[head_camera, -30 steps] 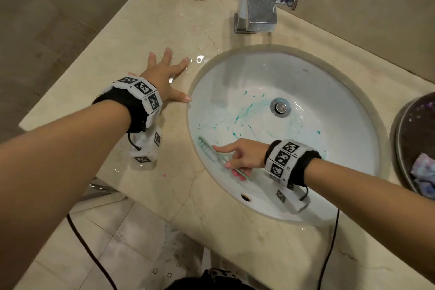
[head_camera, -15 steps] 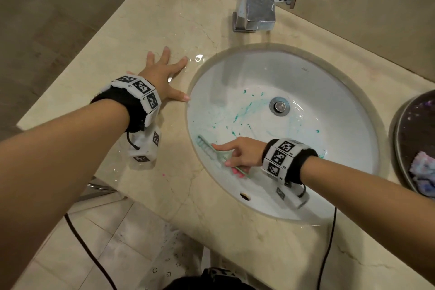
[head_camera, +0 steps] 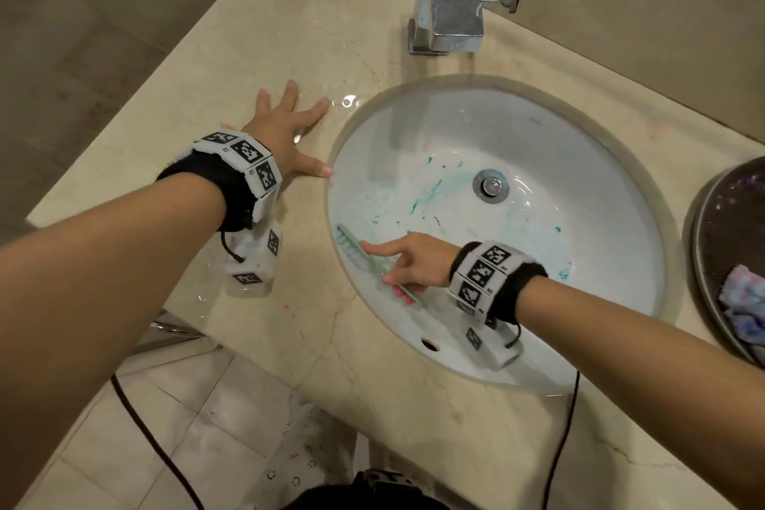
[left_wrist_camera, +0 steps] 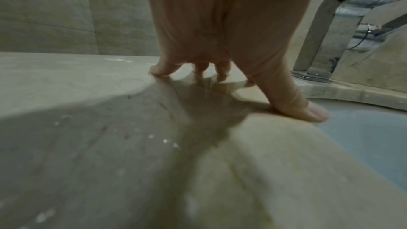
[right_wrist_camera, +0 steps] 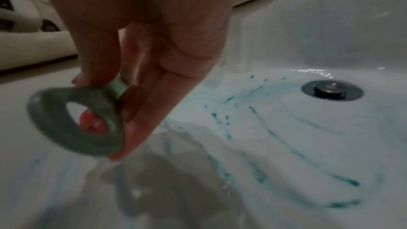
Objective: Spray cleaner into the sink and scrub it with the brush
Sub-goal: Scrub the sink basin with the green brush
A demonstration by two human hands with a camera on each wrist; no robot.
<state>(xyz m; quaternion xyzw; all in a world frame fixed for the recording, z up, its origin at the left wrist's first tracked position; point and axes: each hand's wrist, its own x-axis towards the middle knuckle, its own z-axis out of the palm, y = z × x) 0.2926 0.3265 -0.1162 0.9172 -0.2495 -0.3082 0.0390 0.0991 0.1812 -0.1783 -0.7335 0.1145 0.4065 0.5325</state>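
Scrubbing goes on in the white oval porcelain sink (head_camera: 579, 161), which sits in the beige marble counter (head_camera: 232, 37) below the square chrome tap (head_camera: 449, 8) at twelve o'clock. Teal streaks of cleaner (head_camera: 430, 195) lie smeared across the bowl from the drain toward eight o'clock, so spraying looks done. Since a second ago the pale green long-handled brush (head_camera: 352, 246) has crept slightly outward against the nine o'clock wall; the stroke is short, and I judge much of the bowl unscrubbed. The right hand (head_camera: 410, 263) grips its handle, forefinger pressed along it. The left hand (head_camera: 285, 132) stays splayed flat on the counter, thumb at the rim.
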